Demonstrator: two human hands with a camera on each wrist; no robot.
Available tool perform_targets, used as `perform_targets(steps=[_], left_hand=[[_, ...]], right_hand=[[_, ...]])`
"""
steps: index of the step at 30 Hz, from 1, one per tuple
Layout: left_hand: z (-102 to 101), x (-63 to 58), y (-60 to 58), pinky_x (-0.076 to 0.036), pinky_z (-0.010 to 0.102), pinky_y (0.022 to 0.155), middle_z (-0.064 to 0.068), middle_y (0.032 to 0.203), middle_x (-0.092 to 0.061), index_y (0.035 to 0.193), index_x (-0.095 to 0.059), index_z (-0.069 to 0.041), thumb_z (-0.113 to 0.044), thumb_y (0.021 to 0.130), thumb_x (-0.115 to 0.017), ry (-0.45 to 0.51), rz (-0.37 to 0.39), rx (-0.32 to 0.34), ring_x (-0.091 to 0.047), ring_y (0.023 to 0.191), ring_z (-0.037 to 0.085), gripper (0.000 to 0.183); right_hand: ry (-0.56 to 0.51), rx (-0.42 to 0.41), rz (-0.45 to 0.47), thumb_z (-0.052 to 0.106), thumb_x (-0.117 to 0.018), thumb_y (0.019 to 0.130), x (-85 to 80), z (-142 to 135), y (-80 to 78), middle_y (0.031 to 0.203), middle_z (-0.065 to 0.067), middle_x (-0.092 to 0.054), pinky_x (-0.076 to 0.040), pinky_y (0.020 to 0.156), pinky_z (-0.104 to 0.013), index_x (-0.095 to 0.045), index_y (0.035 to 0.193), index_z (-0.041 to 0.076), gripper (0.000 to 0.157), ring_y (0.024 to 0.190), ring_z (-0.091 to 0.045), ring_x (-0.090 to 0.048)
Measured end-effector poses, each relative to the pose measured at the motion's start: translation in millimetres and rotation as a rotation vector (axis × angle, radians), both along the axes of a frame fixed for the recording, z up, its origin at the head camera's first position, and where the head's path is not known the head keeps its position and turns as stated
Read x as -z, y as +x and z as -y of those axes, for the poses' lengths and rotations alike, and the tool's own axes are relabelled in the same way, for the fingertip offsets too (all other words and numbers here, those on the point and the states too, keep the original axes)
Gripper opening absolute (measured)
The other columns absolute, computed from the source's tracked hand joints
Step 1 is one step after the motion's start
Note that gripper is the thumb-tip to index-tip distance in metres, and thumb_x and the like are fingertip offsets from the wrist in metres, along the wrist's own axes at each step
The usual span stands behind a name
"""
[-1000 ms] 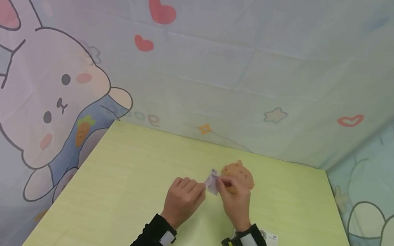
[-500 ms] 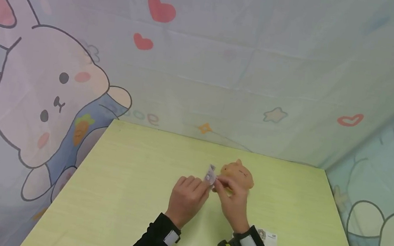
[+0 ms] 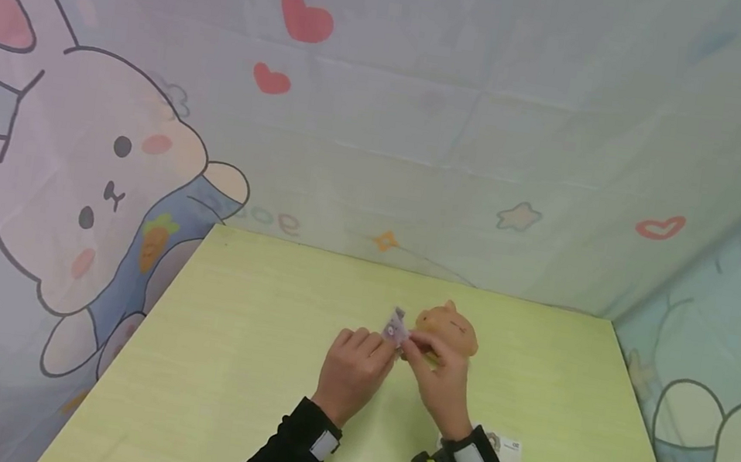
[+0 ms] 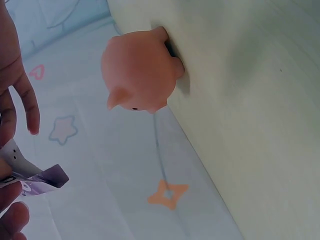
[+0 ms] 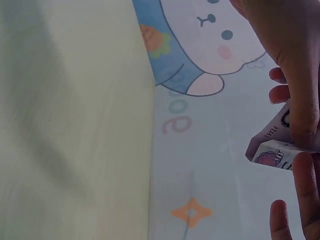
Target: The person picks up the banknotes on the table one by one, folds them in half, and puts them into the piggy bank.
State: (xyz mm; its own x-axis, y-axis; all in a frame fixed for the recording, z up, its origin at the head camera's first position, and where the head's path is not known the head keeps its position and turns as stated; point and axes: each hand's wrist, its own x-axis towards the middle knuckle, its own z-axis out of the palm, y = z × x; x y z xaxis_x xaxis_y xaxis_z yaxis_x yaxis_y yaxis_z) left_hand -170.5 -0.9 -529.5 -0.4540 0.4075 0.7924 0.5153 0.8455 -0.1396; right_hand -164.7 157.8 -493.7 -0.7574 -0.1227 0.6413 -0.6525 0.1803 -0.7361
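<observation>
A folded purple and white banknote (image 3: 395, 326) is held up between both hands over the table. My left hand (image 3: 354, 373) pinches its lower left side, fingers curled. My right hand (image 3: 440, 384) pinches its right side between thumb and index finger. In the right wrist view the banknote (image 5: 270, 149) is bent over on itself, and the word YUAN can be read. Just behind the right hand an orange pig figure (image 3: 452, 326) stands on the table; the left wrist view shows the pig figure (image 4: 140, 72) apart from the banknote (image 4: 45, 180).
On the pale yellow table (image 3: 240, 370), a flat printed note (image 3: 509, 458) lies partly hidden under the right wrist. A cartoon-printed cloth (image 3: 390, 132) hangs behind the table's far edge and along its sides.
My left hand has moved slightly right, closer to my right hand. The banknote, which hung down between the hands, now points upward in a smaller folded shape.
</observation>
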Motion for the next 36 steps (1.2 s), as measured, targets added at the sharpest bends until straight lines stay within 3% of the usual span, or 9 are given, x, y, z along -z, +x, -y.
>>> perform_targets(steps=[5,10,12,17,19,25,30,33,36], left_hand=[[-1.1,0.8,-0.6,-0.039,0.025,0.061,-0.004,0.082,-0.059,0.093,-0.064,-0.014,-0.037,0.082,-0.072,0.024,-0.010,0.021,-0.052,0.071,0.012,0.026],[-1.7,3.1,-0.6,-0.038,0.023,0.061,-0.004,0.083,-0.058,0.096,-0.064,-0.014,-0.044,0.082,-0.070,0.074,0.002,0.059,-0.052,0.071,0.012,0.033],[-1.8,4.1,-0.6,-0.038,0.022,0.062,-0.005,0.084,-0.058,0.098,-0.065,-0.014,-0.042,0.082,-0.070,0.099,0.017,0.078,-0.052,0.072,0.011,0.033],[0.1,3.3,-2.6,-0.039,0.021,0.062,-0.006,0.084,-0.058,0.098,-0.065,-0.014,-0.031,0.082,-0.072,0.221,0.067,0.144,-0.053,0.073,0.008,0.025],[2.3,1.3,-4.6,-0.040,0.020,0.063,-0.006,0.085,-0.058,0.098,-0.065,-0.014,-0.027,0.082,-0.073,0.301,0.104,0.186,-0.053,0.075,0.007,0.022],[12.9,-8.8,-14.6,-0.040,0.020,0.076,-0.005,0.099,-0.056,0.112,-0.061,-0.018,-0.027,0.085,-0.068,0.469,0.260,0.340,-0.051,0.092,0.006,0.029],[18.4,-18.2,-26.2,-0.035,0.029,0.091,-0.008,0.120,-0.049,0.124,-0.055,-0.023,-0.032,0.089,-0.064,0.463,0.404,0.485,-0.043,0.111,0.011,0.037],[18.2,-23.0,-31.5,-0.034,0.030,0.093,-0.013,0.121,-0.050,0.121,-0.056,-0.026,-0.032,0.091,-0.062,0.424,0.476,0.546,-0.043,0.113,0.008,0.031],[16.9,-24.9,-34.3,-0.035,0.028,0.090,-0.017,0.114,-0.053,0.114,-0.059,-0.026,-0.032,0.093,-0.060,0.402,0.525,0.570,-0.044,0.108,0.004,0.022]], right_hand=[[-0.035,0.022,0.050,-0.009,-0.063,0.084,3.3,-1.6,-0.1,0.084,-0.014,-0.063,-0.051,0.060,-0.033,-0.063,0.095,-0.004,0.013,0.070,-0.028,-0.062],[-0.028,0.068,0.009,-0.009,-0.064,0.082,2.2,-3.2,-0.8,0.083,-0.014,-0.063,-0.051,0.060,-0.030,-0.064,0.092,-0.003,0.012,0.068,-0.024,-0.062],[-0.022,0.074,-0.028,-0.011,-0.065,0.081,0.9,-3.9,-2.5,0.082,-0.014,-0.063,-0.050,0.067,-0.032,-0.064,0.090,-0.003,0.013,0.068,-0.023,-0.062],[-0.019,0.020,-0.062,-0.015,-0.063,0.079,-0.9,-7.8,-5.7,0.084,-0.015,-0.062,-0.051,0.067,-0.033,-0.064,0.090,-0.004,0.016,0.067,-0.025,-0.062],[-0.018,-0.018,-0.053,-0.017,-0.062,0.080,-1.6,-10.5,-6.5,0.085,-0.016,-0.062,-0.051,0.063,-0.031,-0.063,0.090,-0.004,0.017,0.068,-0.026,-0.062],[0.045,-0.067,-0.078,-0.017,-0.062,0.078,-8.1,-17.4,-7.5,0.086,-0.013,-0.062,-0.049,0.068,-0.028,-0.063,0.090,-0.002,0.019,0.075,-0.022,-0.060],[0.089,-0.079,-0.128,-0.017,-0.064,0.075,-15.5,-20.3,-6.7,0.088,-0.011,-0.061,-0.043,0.088,-0.037,-0.063,0.087,0.000,0.021,0.084,-0.022,-0.057],[0.095,-0.078,-0.156,-0.016,-0.065,0.074,-18.5,-20.3,-6.1,0.089,-0.009,-0.061,-0.029,0.100,-0.046,-0.063,0.086,0.002,0.022,0.093,-0.024,-0.053],[0.092,-0.084,-0.152,-0.016,-0.065,0.075,-19.6,-20.0,-5.0,0.090,-0.007,-0.061,-0.026,0.101,-0.047,-0.063,0.086,0.002,0.021,0.096,-0.024,-0.053]])
